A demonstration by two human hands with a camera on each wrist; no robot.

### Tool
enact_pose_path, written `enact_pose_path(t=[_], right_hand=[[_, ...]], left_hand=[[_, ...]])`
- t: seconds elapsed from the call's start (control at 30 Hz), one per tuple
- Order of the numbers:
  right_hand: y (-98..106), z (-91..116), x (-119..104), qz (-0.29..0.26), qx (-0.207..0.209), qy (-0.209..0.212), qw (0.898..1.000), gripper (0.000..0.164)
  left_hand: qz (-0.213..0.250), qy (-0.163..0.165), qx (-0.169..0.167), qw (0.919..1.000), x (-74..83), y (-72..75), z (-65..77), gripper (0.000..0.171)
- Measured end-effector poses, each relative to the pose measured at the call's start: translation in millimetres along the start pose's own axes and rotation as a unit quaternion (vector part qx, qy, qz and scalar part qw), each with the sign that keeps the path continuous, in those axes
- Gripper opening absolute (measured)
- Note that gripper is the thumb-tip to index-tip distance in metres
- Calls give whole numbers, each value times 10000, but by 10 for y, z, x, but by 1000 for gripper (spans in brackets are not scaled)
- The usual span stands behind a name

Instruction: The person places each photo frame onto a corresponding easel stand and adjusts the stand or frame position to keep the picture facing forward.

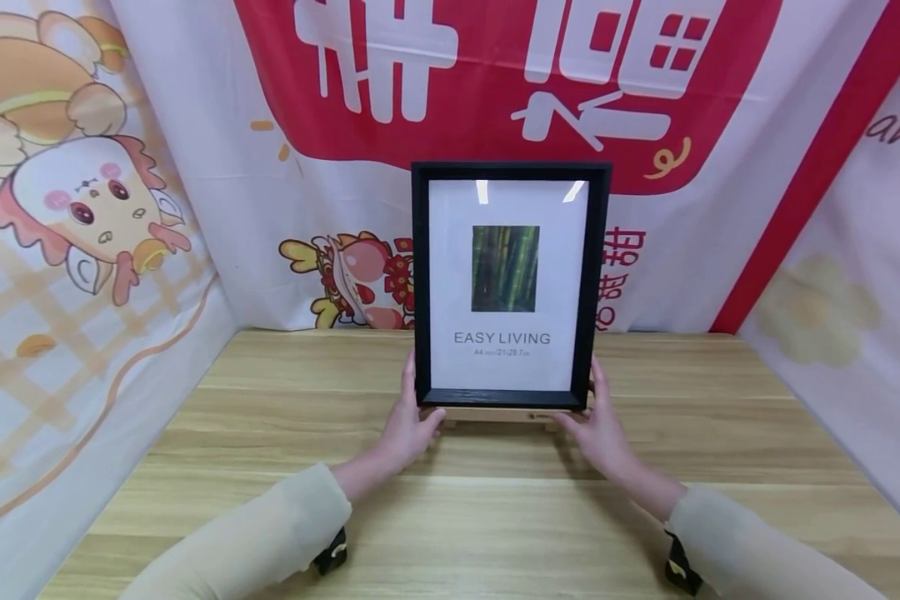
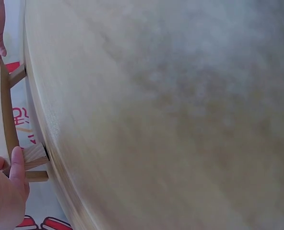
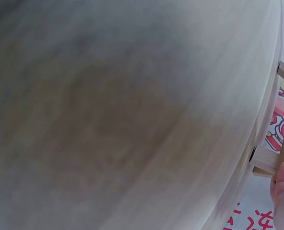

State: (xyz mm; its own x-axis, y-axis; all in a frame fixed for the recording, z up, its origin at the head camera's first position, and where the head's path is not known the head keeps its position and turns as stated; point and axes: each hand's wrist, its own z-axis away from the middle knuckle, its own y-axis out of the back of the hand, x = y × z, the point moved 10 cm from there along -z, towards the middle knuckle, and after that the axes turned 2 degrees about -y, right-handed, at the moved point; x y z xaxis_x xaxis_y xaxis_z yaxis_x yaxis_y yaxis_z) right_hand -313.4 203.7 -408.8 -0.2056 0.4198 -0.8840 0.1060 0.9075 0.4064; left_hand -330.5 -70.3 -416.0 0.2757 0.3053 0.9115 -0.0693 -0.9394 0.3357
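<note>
A black picture frame (image 1: 507, 275) with a small bamboo picture and the words "EASY LIVING" stands nearly upright on a small wooden easel (image 1: 495, 414). The easel's ledge shows under the frame's bottom edge, and its short legs (image 2: 35, 152) reach the table. My left hand (image 1: 408, 429) grips the ledge's left end, thumb in front and fingers up along the frame's side. At the right end my right hand (image 1: 603, 432) grips it likewise. In the right wrist view, the right thumb (image 3: 282, 179) lies against the wood. The fingers behind the frame are mostly hidden.
The wood-grain table (image 1: 487, 517) runs back to a white and red printed cloth (image 1: 330, 192) hanging right behind the frame. Printed cloths also hang at the left (image 1: 60, 250) and right (image 1: 847, 275) sides. Black straps (image 1: 333, 553) show at both cuffs.
</note>
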Motion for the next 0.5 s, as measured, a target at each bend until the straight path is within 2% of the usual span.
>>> enact_pose_path(t=[0.3,0.5], right_hand=[[-6,1,34,-259,-139,-65,9995,111],[148,86,35,-447,-157,-11,9989,109]], left_hand=[[-47,33,78,10000,-34,50,19,110],[-81,177,0,9998,-110,246,92,108]])
